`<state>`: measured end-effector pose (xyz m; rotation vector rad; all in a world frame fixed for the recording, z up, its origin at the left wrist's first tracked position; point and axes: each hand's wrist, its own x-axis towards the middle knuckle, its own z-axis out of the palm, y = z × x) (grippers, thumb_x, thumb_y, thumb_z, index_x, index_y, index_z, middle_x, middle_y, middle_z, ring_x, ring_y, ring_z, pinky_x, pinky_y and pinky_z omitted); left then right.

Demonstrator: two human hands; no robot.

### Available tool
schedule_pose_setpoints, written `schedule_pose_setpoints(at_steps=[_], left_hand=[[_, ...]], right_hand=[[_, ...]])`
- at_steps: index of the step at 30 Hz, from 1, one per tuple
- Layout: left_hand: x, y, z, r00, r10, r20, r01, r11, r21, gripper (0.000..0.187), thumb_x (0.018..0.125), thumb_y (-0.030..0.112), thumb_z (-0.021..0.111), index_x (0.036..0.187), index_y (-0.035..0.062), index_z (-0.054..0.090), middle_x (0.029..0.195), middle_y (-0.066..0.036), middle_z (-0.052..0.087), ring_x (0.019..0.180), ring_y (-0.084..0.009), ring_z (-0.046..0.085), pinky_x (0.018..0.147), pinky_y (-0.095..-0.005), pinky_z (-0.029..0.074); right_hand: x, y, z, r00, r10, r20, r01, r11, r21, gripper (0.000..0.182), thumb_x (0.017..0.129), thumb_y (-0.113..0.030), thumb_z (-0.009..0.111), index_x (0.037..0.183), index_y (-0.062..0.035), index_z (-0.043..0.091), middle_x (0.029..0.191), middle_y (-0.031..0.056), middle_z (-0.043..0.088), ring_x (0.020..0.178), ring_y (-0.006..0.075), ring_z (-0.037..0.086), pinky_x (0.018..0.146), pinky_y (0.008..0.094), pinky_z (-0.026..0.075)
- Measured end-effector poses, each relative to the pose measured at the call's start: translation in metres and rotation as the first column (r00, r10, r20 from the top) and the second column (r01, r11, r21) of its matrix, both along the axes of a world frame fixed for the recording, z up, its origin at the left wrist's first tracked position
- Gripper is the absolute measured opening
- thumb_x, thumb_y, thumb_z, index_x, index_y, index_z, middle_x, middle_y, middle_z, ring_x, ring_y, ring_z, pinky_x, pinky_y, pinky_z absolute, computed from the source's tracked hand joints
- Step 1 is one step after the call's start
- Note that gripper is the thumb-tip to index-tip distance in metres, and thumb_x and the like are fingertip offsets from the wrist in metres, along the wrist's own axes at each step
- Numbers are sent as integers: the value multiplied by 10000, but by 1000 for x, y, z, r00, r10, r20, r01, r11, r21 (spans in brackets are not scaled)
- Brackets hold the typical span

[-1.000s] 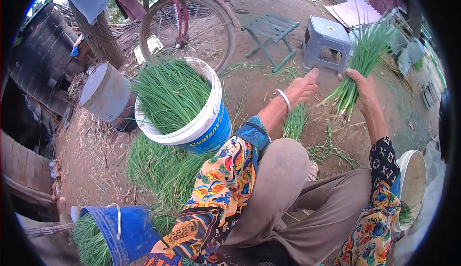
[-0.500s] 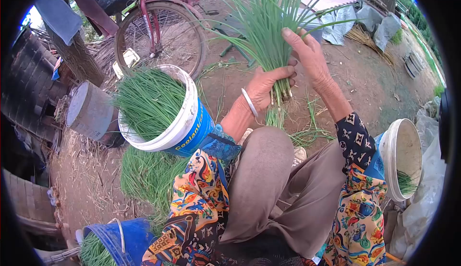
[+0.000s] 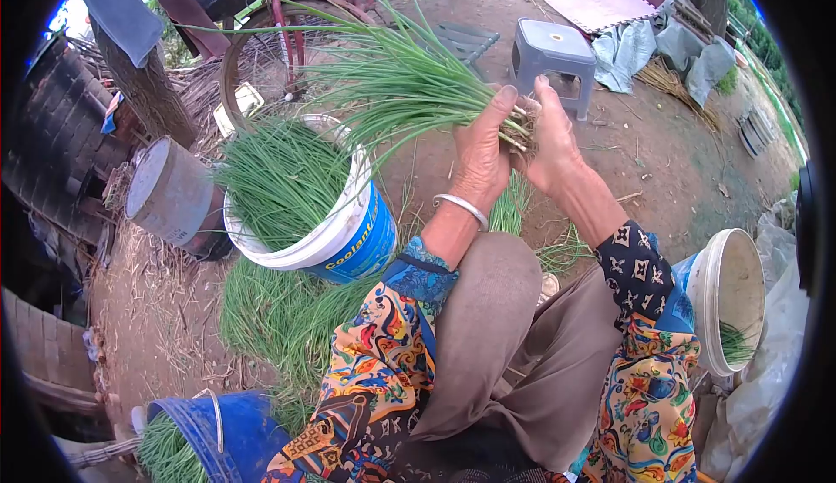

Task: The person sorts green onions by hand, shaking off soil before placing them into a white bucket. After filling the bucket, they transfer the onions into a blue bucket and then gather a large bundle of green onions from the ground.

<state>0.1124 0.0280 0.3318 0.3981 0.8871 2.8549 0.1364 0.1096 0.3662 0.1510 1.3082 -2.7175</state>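
Fingers of our left hand (image 3: 482, 162) are clamped on the long green leafy bunch (image 3: 416, 82), and our right hand's (image 3: 555, 148) fingers close at its roots. It lies tilted above the large white-and-blue plastic bucket (image 3: 359, 237), near the small grey plastic stool (image 3: 554, 43).

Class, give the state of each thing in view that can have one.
Left hand, closed round bunch
Right hand, touching root ends
Bunch, held
Coolant bucket, open, heaped
Blue bucket, open, greens inside
Right bucket, open, few greens inside
Grey stool, upright
Bracelet, worn on left wrist
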Motion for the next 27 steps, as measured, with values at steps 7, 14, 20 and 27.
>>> schedule_pose_setpoints(at_steps=[7, 14, 20, 27], left_hand=[[2, -41, 18, 974, 214, -72, -220, 972, -82, 205, 791, 173, 727, 881, 52, 589, 786, -75, 634, 705, -169, 621, 638, -317, 522], [-20, -217, 84, 901, 340, -269, -428, 802, -418, 182, 816, 150, 689, 910, 18, 605, 786, -97, 642, 741, -199, 651, 637, -333, 563], [-37, -355, -12, 779, 518, 354, -72, 634, -770, 142, 843, 67, 609, 930, -32, 556, 795, -144, 630, 719, -258, 661, 599, -431, 577], [-16, -383, -78, 631, 533, 564, 361, 442, -821, 114, 764, -54, 544, 859, -115, 533, 772, -225, 630, 650, -336, 659, 549, -450, 578]], right_hand=[[-3, 2, -4, 980, 158, -124, -148, 985, 88, 778, 916, -559, 366, 1376, 59, 259, 1376, 205, 382, 1235, 294, 436, 1004, 452, 377], [-2, 25, -1, 996, 12, -85, 9, 970, 242, 793, 918, -554, 358, 1386, 75, 243, 1387, 280, 320, 1213, 356, 439, 968, 451, 419], [-7, 29, 0, 994, -47, -97, 67, 975, 211, 726, 919, -515, 394, 1343, 69, 313, 1305, 246, 416, 1156, 323, 480, 943, 433, 445], [-11, 28, -3, 996, -49, -72, 63, 977, 205, 659, 916, -493, 425, 1274, 60, 387, 1198, 201, 484, 1061, 280, 517, 911, 409, 464]])
